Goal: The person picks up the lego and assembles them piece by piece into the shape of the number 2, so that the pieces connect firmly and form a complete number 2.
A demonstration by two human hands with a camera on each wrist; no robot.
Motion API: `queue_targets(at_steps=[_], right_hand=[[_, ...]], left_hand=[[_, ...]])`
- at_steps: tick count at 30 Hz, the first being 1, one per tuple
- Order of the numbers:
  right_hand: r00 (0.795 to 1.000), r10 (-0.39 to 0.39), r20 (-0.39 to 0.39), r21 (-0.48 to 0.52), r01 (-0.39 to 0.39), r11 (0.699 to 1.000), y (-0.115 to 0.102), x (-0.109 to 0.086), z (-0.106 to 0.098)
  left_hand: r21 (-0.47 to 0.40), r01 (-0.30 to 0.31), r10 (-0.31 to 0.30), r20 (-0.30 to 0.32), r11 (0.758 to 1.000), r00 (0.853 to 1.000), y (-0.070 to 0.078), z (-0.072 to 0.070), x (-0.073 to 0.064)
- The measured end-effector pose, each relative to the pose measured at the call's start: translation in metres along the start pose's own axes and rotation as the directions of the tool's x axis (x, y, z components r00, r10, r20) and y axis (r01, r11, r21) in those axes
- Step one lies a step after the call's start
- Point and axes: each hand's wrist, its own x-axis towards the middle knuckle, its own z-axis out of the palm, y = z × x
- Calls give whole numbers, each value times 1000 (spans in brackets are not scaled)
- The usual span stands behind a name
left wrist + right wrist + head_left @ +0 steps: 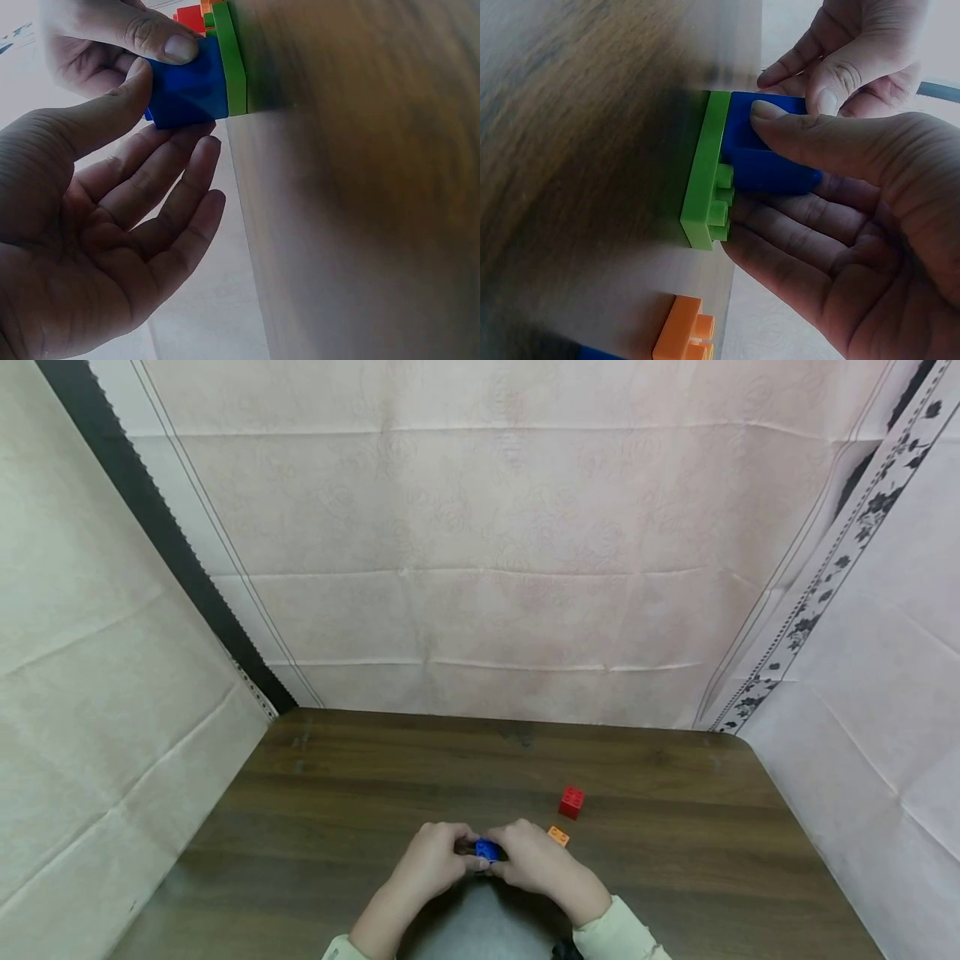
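Note:
A blue toy building block [191,86] sits upon a long green building plate [706,176], whose studs show beyond the block on the right-hand side. The plate is down at the wooden table. My left hand [438,857] pinches one end of the block between thumb and index finger, its other fingers loosely bent. From the opposite end my right hand [532,857] grips the same block, with the thumb [776,116] lying along its face and fingers behind. In the head view the hands mostly cover the plate.
An orange block [558,836] lies just beyond my right hand, and a red block [572,802] stands farther back. A blue piece [600,353] peeks in at the right wrist view's bottom edge. Pale cloth [480,543] hangs behind the brown table [322,810] and along both sides.

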Motion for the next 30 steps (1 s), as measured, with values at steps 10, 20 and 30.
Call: queue_targets(at_steps=[10, 20, 30], right_hand=[[1000, 9, 2, -3, -9, 1000, 0, -1, 1], [1000, 10, -1, 2, -10, 1000, 1, 0, 1], [1000, 0, -9, 9, 0, 1000, 1, -1, 2]], left_hand=[[0, 4, -4, -4, 1000, 1000, -1, 1, 1], [-5, 4, -4, -3, 1000, 1000, -1, 1, 0], [-22, 4, -5, -13, 1000, 1000, -1, 1, 0]])
